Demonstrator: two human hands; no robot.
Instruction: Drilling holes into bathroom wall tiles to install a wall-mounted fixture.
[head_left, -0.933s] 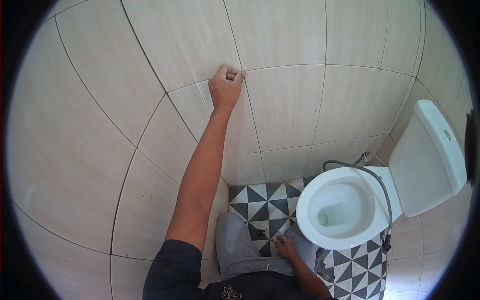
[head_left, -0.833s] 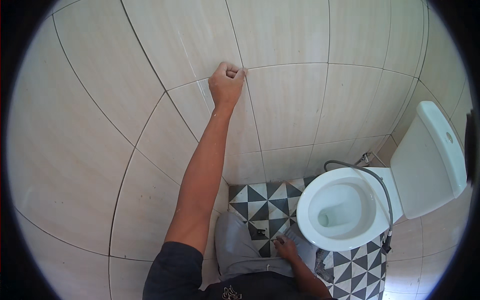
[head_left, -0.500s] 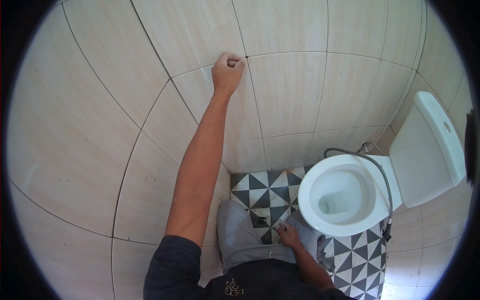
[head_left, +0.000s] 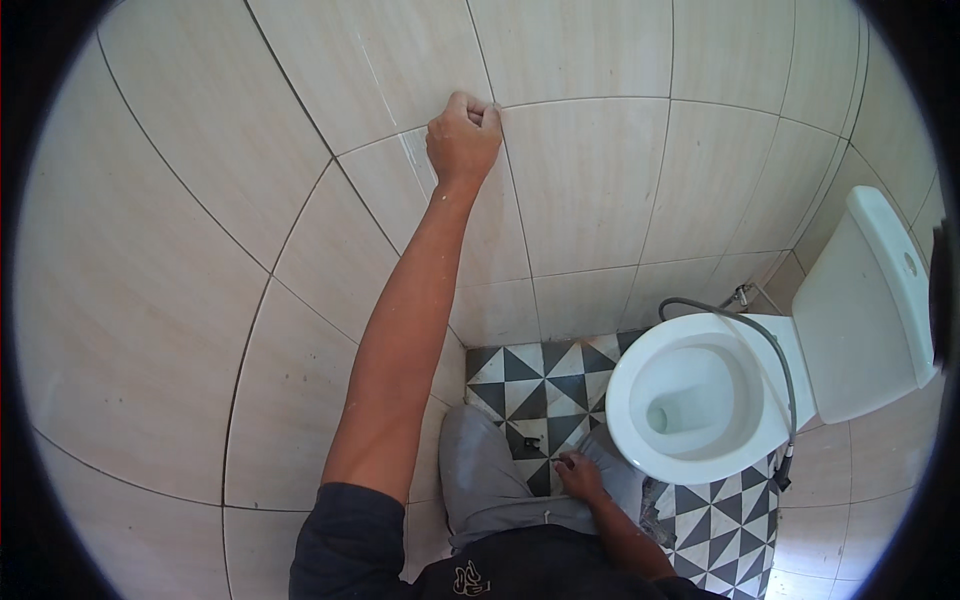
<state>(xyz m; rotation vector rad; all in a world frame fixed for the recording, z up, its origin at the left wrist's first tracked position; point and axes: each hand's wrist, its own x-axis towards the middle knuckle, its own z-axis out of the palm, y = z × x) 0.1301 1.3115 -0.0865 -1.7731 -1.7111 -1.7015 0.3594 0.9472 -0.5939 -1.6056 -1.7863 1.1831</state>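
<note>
Your left hand (head_left: 465, 138) is at the beige, faintly streaked tiled wall (head_left: 585, 185), its fingers curled narrow and the thumb tip drawn in close to them, right beside the thin dark joint (head_left: 514, 190) where tile corners meet. The fingertips face the wall, so you cannot tell from here whether something small is pinched there. A pale, glossy streaked patch (head_left: 414, 158) shows just left of your wrist, partly covered by the hand. Your right hand (head_left: 579, 475) is low over your grey trousers (head_left: 478, 455), fingers loosely bent; its inner side is hidden, so whether it holds anything cannot be told. Near it, a small dark object (head_left: 532, 443) lies on the black-and-white triangle-patterned floor (head_left: 712, 520), too small to identify. To your right is the white ceramic toilet (head_left: 690, 471), with a grey flexible hose (head_left: 775, 345) across its back; the hose's dark end hangs beside the bowl. A black shape (head_left: 941, 290) at the right edge is cut off and unclear.
</note>
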